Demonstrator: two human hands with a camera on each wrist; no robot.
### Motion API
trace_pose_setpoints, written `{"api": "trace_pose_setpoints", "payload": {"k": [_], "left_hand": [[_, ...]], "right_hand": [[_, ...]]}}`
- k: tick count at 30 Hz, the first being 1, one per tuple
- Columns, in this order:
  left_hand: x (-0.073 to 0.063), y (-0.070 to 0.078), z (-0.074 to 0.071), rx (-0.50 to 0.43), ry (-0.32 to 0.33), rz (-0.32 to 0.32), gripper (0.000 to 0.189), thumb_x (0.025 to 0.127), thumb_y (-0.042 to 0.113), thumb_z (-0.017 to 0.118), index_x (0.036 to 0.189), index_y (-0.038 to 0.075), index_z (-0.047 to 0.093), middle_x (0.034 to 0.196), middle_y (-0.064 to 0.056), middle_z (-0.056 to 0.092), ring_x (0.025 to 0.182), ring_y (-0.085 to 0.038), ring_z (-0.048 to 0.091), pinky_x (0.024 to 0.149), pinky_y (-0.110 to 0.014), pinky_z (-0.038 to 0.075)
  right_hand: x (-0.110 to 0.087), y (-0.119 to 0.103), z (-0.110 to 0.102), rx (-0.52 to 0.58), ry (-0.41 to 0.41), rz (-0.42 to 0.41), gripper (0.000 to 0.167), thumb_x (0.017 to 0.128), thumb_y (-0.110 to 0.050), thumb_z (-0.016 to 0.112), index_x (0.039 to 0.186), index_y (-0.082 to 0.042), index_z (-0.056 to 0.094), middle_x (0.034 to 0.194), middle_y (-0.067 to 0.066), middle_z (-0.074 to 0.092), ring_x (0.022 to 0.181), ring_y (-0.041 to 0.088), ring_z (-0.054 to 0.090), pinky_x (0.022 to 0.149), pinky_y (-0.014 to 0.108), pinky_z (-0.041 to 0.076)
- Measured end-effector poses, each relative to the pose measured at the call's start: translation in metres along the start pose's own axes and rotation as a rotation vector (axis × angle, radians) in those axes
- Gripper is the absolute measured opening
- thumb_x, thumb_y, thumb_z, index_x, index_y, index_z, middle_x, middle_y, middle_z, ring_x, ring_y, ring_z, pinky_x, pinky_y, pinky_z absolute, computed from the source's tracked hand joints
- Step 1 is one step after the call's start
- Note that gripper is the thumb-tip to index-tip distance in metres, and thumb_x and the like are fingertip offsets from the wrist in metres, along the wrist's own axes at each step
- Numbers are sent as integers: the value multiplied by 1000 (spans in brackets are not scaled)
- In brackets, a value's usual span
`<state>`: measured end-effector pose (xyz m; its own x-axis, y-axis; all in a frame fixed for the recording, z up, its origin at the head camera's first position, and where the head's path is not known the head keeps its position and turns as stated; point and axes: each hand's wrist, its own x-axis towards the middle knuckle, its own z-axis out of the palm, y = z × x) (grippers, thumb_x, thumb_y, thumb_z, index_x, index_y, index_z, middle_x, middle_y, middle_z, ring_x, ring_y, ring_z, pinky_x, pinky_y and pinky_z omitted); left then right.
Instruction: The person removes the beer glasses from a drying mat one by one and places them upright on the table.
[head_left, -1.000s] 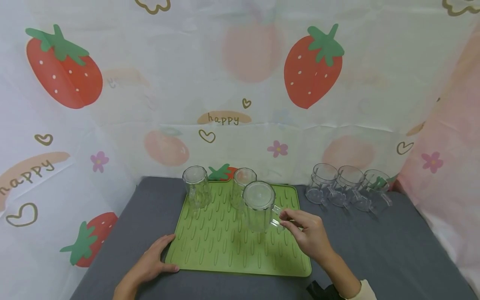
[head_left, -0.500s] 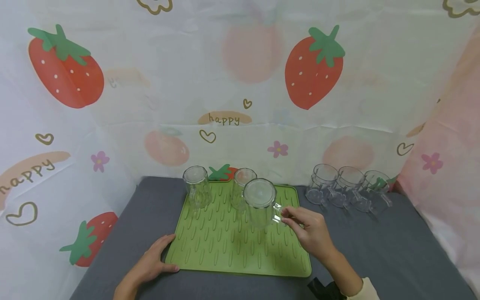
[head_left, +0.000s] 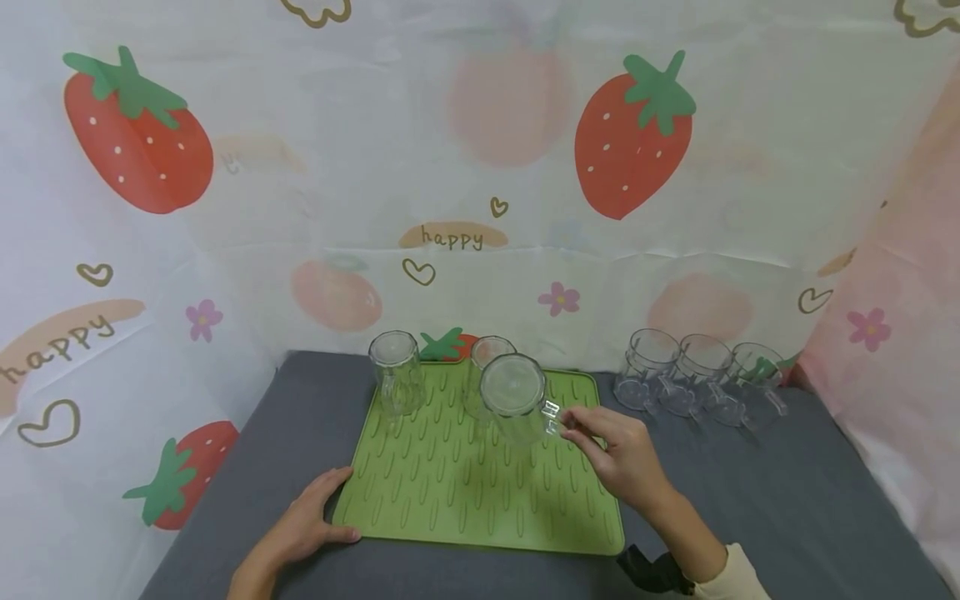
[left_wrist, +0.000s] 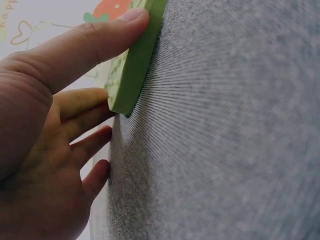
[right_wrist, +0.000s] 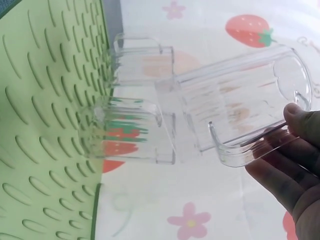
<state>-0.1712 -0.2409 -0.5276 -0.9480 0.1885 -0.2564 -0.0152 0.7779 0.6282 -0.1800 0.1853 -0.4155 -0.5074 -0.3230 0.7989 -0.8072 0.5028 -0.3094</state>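
My right hand pinches the handle of a clear glass mug, thumb against fingers. The mug hangs above the green ribbed mat, base upward and tilted, as the right wrist view shows its body apart from the mat. Two more clear mugs stand upside down at the mat's back: one at the left corner, another near the middle, partly behind the held mug. At the mat's near left corner, my left hand rests with thumb and fingers touching its edges.
Three clear mugs stand upright in a row on the grey cloth at the back right, the nearest to the mat being the left mug. Behind the grey-covered table hangs a strawberry-print curtain.
The mug in my right hand has risen a little and shifted slightly left and away from me, becoming more tilted. My left hand stays at the mat's corner.
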Motion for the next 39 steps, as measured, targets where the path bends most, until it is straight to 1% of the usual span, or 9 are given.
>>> {"api": "trace_pose_setpoints", "payload": {"k": [10, 13, 18, 25, 27, 30, 32, 34, 39], "left_hand": [[0, 2, -2, 23, -1, 14, 101, 67, 34, 89, 146, -2, 39, 149, -30, 38, 139, -51, 29, 104, -68, 32], [2, 3, -3, 36, -5, 7, 102, 66, 35, 89, 146, -2, 38, 149, -29, 37, 139, -51, 29, 104, -68, 32], [1, 6, -4, 62, -8, 4, 103, 66, 36, 89, 146, -4, 38, 149, -30, 38, 138, -51, 31, 104, -67, 32], [-2, 9, -4, 74, -8, 11, 100, 68, 34, 88, 145, -5, 38, 148, -31, 38, 137, -51, 32, 103, -68, 33], [-2, 9, -4, 77, -5, 11, 99, 68, 34, 88, 145, -5, 39, 147, -31, 39, 137, -51, 33, 102, -69, 33], [-2, 9, -3, 80, -4, 5, 99, 68, 34, 88, 145, -5, 39, 147, -31, 38, 137, -51, 33, 102, -69, 33], [-2, 8, -3, 84, -2, 2, 100, 68, 34, 88, 145, -5, 39, 147, -31, 38, 137, -51, 33, 102, -69, 33], [-1, 8, -3, 85, 0, 3, 100, 68, 35, 88, 146, -4, 39, 147, -31, 38, 137, -51, 33, 102, -69, 33], [-1, 6, -2, 83, 4, 5, 100, 68, 36, 88, 145, -5, 39, 147, -31, 39, 137, -51, 33, 103, -68, 33]], "right_hand": [[6, -1, -2, -41, -17, -41, 33, 65, 10, 80, 94, -4, 72, 84, 4, 71, 68, 12, 65, 61, 13, 50], [7, -1, -3, -58, -27, -51, 34, 65, 8, 80, 95, -5, 72, 85, 4, 71, 67, 11, 64, 58, 13, 48], [7, -1, -4, -72, -36, -79, 36, 65, 8, 80, 99, -3, 73, 87, 7, 72, 69, 13, 65, 59, 15, 49], [6, 1, -6, -86, -29, -120, 29, 70, 2, 79, 98, -2, 74, 87, 8, 71, 68, 13, 64, 57, 14, 48], [6, 2, -6, -87, -27, -134, 25, 73, 0, 78, 97, -1, 74, 86, 8, 71, 67, 13, 64, 56, 13, 47], [7, 3, -7, -90, -24, -155, 16, 85, -12, 72, 97, -1, 74, 85, 8, 71, 66, 13, 63, 55, 13, 47], [8, 4, -7, -88, -24, -161, 23, 93, -21, 64, 97, 0, 74, 84, 9, 71, 66, 13, 63, 55, 14, 47], [8, 4, -7, -87, -24, -167, 33, 97, -27, 56, 96, 0, 74, 84, 10, 71, 66, 14, 64, 55, 15, 48], [8, 4, -8, -101, -32, -177, 38, 100, -29, 51, 96, 1, 75, 84, 10, 72, 68, 16, 64, 56, 16, 49]]}}
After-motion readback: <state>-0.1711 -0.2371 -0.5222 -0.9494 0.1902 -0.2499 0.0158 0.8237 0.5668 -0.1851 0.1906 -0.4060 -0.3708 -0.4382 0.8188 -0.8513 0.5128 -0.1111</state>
